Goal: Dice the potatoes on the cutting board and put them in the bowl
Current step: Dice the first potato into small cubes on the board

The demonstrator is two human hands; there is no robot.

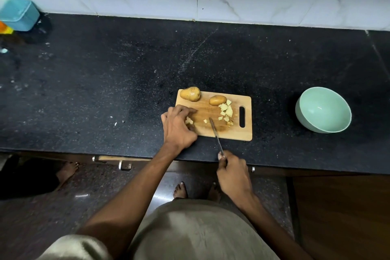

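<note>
Rectangular wooden cutting board (213,112) with slot handle taken as landmark, lying on black speckled stone counter (105,91).

Two whole brown-skinned potatoes (190,93) at board's far edge, one on far-left corner, smaller one (217,100) toward far middle. Pile of pale yellow diced potato pieces (226,111) on board's right part, just beside the slot. Lone cube (205,121) mid-board.

Left hand (178,127) over board's left edge, fingers curled onto a few pale cut potato chunks (188,120), pinning them. Right hand (232,172) off board's near side, past counter edge, clamped round handle of thin steel knife (215,131); blade tip resting on board near the middle.

Handling judgement: whole potatoes firm, dense, rounded, likely to roll (flat cut face down first advisable). Cut pieces light, wet-faced, probably slippery and prone to scatter; best gathered by scooping, or sliding off the board.

Pale green round ceramic-looking bowl (322,110) well right of board, apart from it, nothing visible inside. Bare counter between board and bowl, nothing blocking that path.

Teal rounded box (20,13) far left of board, against white marble-pattern wall. Another person's bare foot (67,172) on floor below, left of board.
</note>
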